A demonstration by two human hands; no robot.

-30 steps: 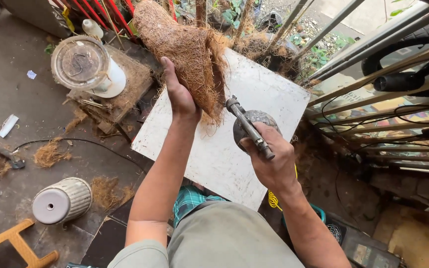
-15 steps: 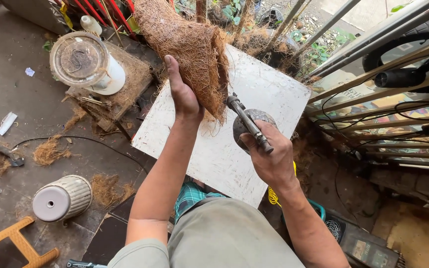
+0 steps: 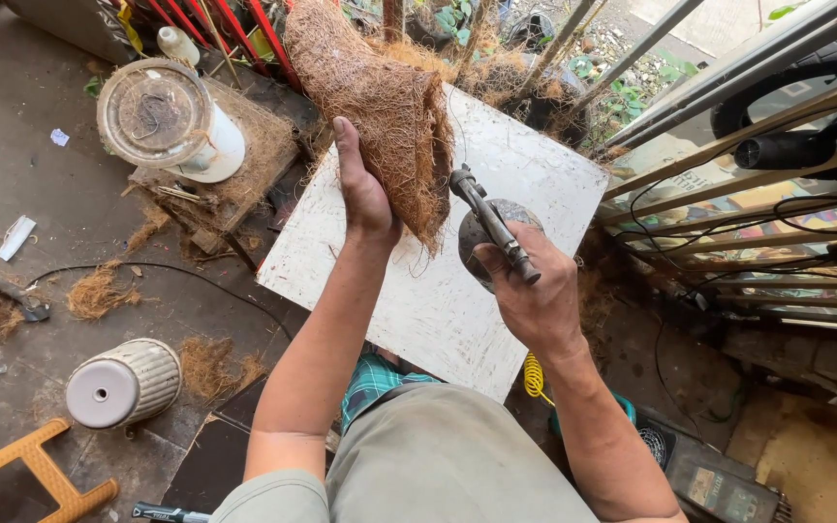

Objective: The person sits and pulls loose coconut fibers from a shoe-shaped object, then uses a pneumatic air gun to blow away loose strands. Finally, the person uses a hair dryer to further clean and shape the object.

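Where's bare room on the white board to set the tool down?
The board's near part, between the left hand and the knee, is bare, as is its far right corner. The middle is crowded: the fibre sheet and the right hand with the metal tool.

Fibre sheet (image 3: pixel 380 107) held above the bench (image 3: pixel 438 291), left of the spray gun (image 3: pixel 491 228). Far left, fan (image 3: pixel 162 121) on a stand; near left, ribbed pot (image 3: pixel 123 383) on the floor.
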